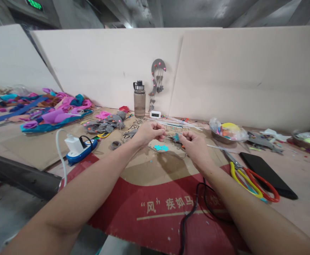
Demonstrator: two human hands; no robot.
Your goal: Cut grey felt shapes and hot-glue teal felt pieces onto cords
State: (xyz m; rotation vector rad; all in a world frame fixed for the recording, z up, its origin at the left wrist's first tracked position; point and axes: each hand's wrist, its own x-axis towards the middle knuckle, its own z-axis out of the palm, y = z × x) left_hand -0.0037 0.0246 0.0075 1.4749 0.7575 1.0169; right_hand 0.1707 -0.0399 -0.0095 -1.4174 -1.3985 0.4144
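Note:
Both my arms reach forward over a cardboard sheet (144, 166) on the table. My left hand (149, 132) is closed in a pinch on a thin string or wire that I can barely make out. My right hand (192, 141) is closed too, holding a small teal felt piece (175, 137) between the fingers. The two hands are a few centimetres apart, with the teal piece between them. Several small teal cut-outs (161, 148) lie on the cardboard just below the hands.
Two pairs of scissors, yellow and red (253, 180), lie at the right beside a black flat case (269, 173). A metal bowl of scraps (225, 132), a water bottle (139, 99), a power strip (79, 150), grey felt pieces (104, 125) and piles of coloured felt (54, 113) surround the work area.

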